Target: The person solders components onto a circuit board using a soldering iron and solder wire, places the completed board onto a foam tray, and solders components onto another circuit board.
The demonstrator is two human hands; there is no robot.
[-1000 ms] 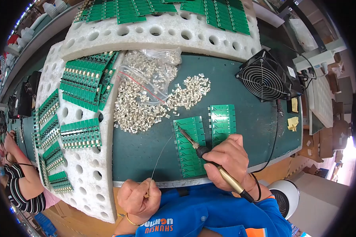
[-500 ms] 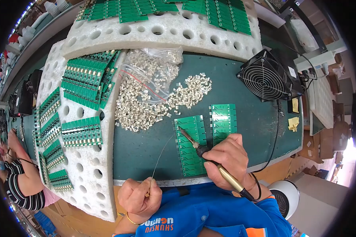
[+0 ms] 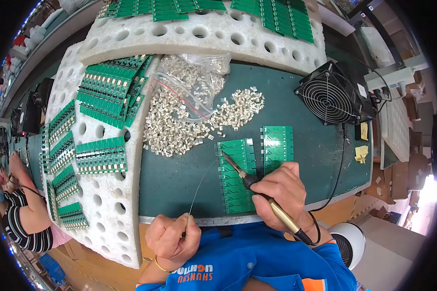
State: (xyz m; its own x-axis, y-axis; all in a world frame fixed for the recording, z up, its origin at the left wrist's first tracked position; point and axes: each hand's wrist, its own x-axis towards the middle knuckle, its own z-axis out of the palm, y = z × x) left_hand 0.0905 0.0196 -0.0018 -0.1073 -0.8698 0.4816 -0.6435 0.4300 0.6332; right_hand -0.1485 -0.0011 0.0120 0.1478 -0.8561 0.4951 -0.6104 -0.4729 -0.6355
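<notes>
R hand (image 3: 281, 196) has fingers wrapped round the grip of the soldering iron (image 3: 250, 181); tip is at the upper L edge of the near green PCB panel (image 3: 235, 186), contact too small to tell. L hand (image 3: 174, 237) pinches the solder wire (image 3: 195, 191) btwn thumb & forefinger, free end up by the same edge; can't tell what the other L fingers hold. Panel lies flat on the green work mat (image 3: 179, 186), beside a 2nd PCB panel (image 3: 277, 145), w/ the connector pile (image 3: 175, 131) nearby.

Handling, my guess: iron light & stiff, metal shaft prob. hot, so hold by the handle only, cord kept slack. Wire v. thin, soft, bends easily; pinch further back from the tip. Panel light, stiff, prob. slides easily; take by bare edges, off the pins, which look bendable.
</notes>
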